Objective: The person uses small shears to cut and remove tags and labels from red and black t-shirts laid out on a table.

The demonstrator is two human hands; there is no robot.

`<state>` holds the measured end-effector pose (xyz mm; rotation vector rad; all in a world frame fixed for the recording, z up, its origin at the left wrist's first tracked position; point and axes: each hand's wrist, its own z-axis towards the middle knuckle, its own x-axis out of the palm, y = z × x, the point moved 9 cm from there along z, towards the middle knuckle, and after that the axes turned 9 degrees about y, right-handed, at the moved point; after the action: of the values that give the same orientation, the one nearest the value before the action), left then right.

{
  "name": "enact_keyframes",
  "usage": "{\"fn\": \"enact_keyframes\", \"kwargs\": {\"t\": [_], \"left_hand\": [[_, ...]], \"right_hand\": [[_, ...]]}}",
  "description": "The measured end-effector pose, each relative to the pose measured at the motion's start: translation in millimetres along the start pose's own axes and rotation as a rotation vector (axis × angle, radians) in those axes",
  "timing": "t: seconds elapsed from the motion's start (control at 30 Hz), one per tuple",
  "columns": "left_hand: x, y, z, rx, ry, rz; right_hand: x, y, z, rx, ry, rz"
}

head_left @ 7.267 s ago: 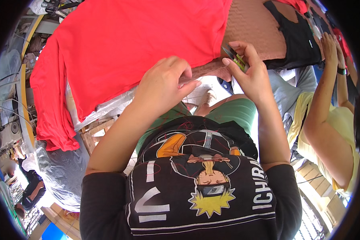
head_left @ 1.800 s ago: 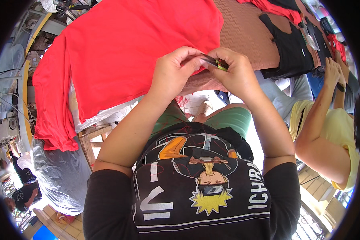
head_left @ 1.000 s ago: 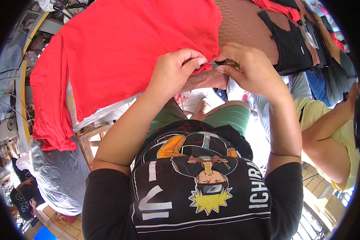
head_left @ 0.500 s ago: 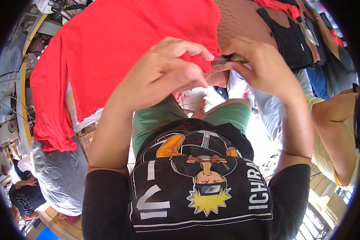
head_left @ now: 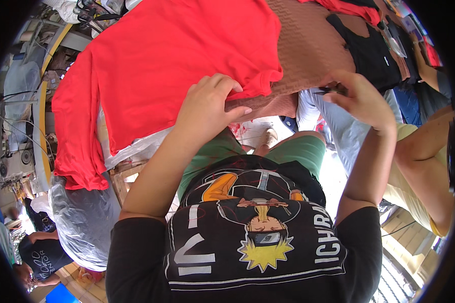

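A red long-sleeved garment [head_left: 177, 55] lies spread out in front of me, one sleeve hanging down at the left. Over its near edge is my left hand [head_left: 207, 103], thumb and fingers parted with nothing between them. Whether its fingertips touch the cloth I cannot tell. Off to the right, beyond the garment's edge, my right hand [head_left: 361, 98] is closed around small dark thread snips [head_left: 334, 91]. Their tips point left, and the fingers hide most of them.
A brown textured cloth [head_left: 313, 45] covers the surface under the garment. Black clothing [head_left: 371, 53] lies at the far right. Another person's bent arm [head_left: 424, 144] is close on the right. Clear plastic sheeting [head_left: 81, 222] wraps something at the left, beside yellow-edged frames [head_left: 43, 121].
My hands have moved apart: the right went right and slightly down with the snips, the left shifted a little right and down. The view has shifted slightly too.
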<state>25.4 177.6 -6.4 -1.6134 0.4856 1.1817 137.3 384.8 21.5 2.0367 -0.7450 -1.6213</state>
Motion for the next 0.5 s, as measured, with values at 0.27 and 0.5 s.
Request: {"fn": "enact_keyframes", "kwargs": {"t": [0.27, 0.5], "left_hand": [[-3.2, -1.5, -27.8, -0.076, -0.335, 0.182], [12.5, -3.0, -28.4, -0.062, -0.416, 0.251]], "right_hand": [[15.0, 2.4, 18.0, -0.085, 0.006, 0.001], [16.6, 4.1, 17.8, -0.028, -0.032, 0.054]]}}
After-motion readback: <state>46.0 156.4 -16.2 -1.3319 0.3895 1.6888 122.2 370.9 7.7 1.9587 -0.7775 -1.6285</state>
